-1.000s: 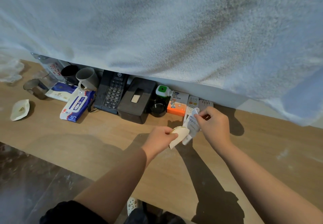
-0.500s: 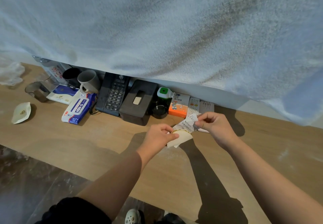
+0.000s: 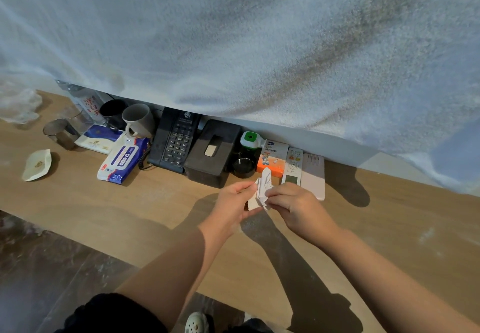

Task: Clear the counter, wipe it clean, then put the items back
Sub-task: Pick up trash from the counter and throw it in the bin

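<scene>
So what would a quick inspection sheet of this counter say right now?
Surface: wooden counter, pale dusty smears, not yet wiped.
Job's things: glass, black mug, grey mug, wipes pack, telephone, black tissue box, orange box and remote lined up along the back edge.
Clutter: cream packet lying alone at the left; crumpled plastic at the far left.
Hands: left hand and right hand both pinch paper scraps above the counter.
Cables: coiled phone cord beside the telephone.
Surroundings: white towel hanging across the top of the view; dark floor below.
</scene>
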Demonstrator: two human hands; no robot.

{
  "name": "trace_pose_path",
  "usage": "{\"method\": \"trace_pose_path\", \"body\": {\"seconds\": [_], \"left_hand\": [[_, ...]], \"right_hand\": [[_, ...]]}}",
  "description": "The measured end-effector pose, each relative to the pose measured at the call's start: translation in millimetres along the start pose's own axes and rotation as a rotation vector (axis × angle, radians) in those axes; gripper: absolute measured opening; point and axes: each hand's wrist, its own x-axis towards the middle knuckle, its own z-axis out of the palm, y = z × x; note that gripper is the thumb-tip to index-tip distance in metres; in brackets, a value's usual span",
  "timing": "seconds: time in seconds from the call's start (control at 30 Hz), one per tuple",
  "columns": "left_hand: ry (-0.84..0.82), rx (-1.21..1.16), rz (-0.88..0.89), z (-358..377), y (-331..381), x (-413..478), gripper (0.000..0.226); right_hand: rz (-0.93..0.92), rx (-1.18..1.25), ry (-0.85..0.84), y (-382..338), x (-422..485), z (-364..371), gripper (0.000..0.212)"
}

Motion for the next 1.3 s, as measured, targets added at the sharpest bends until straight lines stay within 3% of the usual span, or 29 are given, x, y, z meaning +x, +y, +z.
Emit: {"method": "trace_pose_path", "body": {"seconds": [0.17, 0.27, 0.37, 0.47, 0.6, 0.8, 1.0, 1.17, 1.3], "left_hand": [[-0.006, 0.101, 0.008, -4, -1, 3, 0.03], [0.056, 0.257, 0.055, -9, -1, 2, 0.033], [0.098, 0.53, 0.224, -20, 5, -6, 0.022], [0.071, 0.689, 0.307, -39, 10, -20, 0.016], [0.106, 0.733, 0.34, -88, 13, -38, 0.014], [0.188, 0.63, 0.348, -218, 16, -60, 0.026], [0.282, 0.591, 0.337, -407, 9, -70, 0.026], [0.388, 0.55, 0.27, -533, -9, -78, 0.024], [0.447, 0.487, 0.225, -604, -29, -71, 0.027]], "right_hand": [[0.006, 0.044, -0.057, 1, -1, 0, 0.018], [0.114, 0.124, 0.058, -5, 0, -2, 0.017], [0.337, 0.17, 0.195, -14, 15, -5, 0.027], [0.466, 0.227, -0.08, -24, 42, -8, 0.041], [0.447, 0.171, -0.394, -60, 76, 13, 0.031], [0.504, 0.274, -0.409, -159, 134, 86, 0.007], [0.67, 0.492, -0.276, -290, 209, 215, 0.017], [0.755, 0.573, -0.229, -378, 255, 313, 0.007], [0.775, 0.567, -0.321, -422, 277, 369, 0.01]]}}
